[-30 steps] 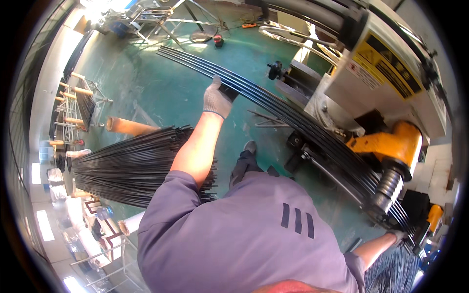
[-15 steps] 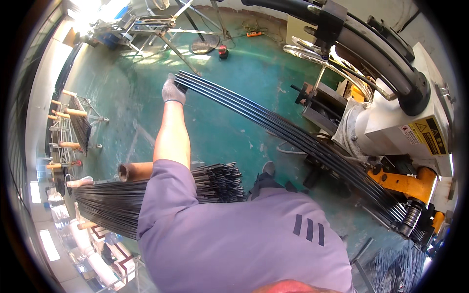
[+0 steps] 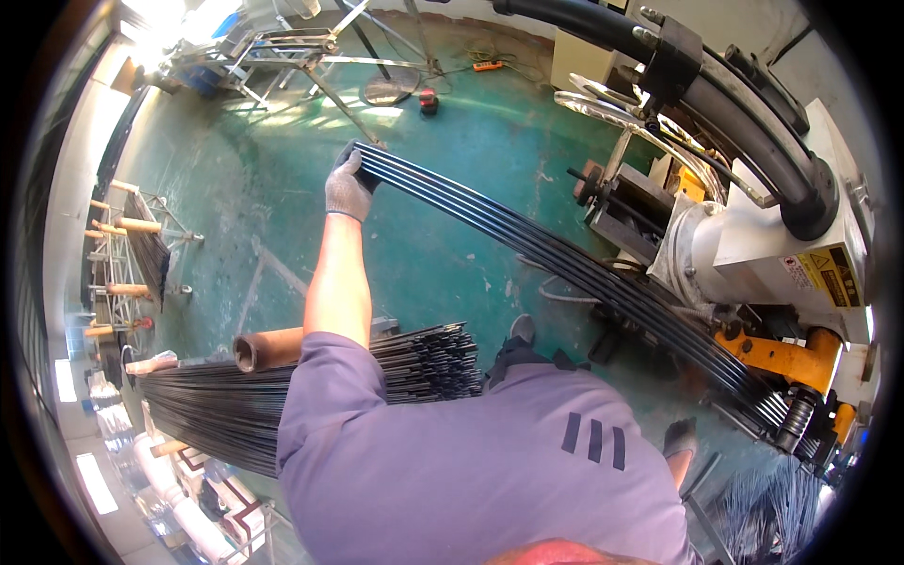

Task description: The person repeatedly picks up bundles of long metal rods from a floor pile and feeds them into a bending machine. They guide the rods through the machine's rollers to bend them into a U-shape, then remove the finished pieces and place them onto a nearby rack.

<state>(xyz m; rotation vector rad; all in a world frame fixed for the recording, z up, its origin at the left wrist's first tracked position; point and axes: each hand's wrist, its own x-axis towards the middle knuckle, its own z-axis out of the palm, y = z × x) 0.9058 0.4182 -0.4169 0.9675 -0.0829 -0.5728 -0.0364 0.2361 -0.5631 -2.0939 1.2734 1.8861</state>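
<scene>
My left hand [image 3: 350, 185], in a light grey glove with a dark palm, is stretched out ahead of me. Its fingers are wrapped round the near-left ends of several thin dark metal rods [image 3: 508, 231]. Side by side, the rods slant down to the right, and their far ends reach an orange machine head [image 3: 786, 358]. At my right side shows my right hand [image 3: 680, 437], gloved and apart from the rods; how its fingers are set cannot be made out.
A large bundle of dark rods [image 3: 226, 405] lies to my left, near a brown tube [image 3: 271, 349]. The machine's white housing [image 3: 772, 254] and thick black arm [image 3: 734, 113] fill the right. Thin wires [image 3: 767, 504] hang lower right. Racks [image 3: 137, 250] stand far left.
My left hand has shifted slightly right and nearer with the rod ends. My right hand has come into view beside my body.
</scene>
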